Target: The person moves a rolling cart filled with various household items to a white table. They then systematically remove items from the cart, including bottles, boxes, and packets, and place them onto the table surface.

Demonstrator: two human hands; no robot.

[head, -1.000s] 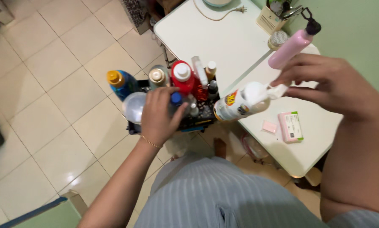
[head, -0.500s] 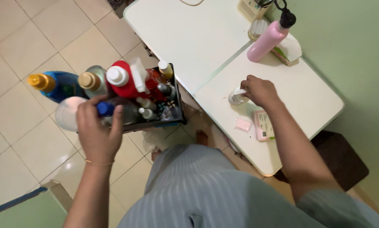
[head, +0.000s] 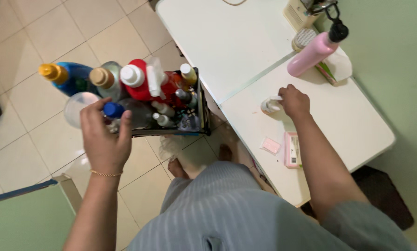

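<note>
The left hand (head: pixel 104 139) is gripping the near end of a black caddy (head: pixel 197 126) crowded with bottles, fingers curling around a blue-capped bottle (head: pixel 112 110) at that end; the caddy is hanging over the tiled floor (head: pixel 36 107), just off the white table's (head: pixel 357 116) front edge. The right hand (head: pixel 294 101) is closing on a small white bottle (head: pixel 270 105) standing near that front edge, though its grip is partly hidden. A pink bottle (head: pixel 313 53) is leaning toward the table's far edge, and a pink box (head: pixel 292 149) is lying near the near corner, leaving bare tabletop between.
</note>
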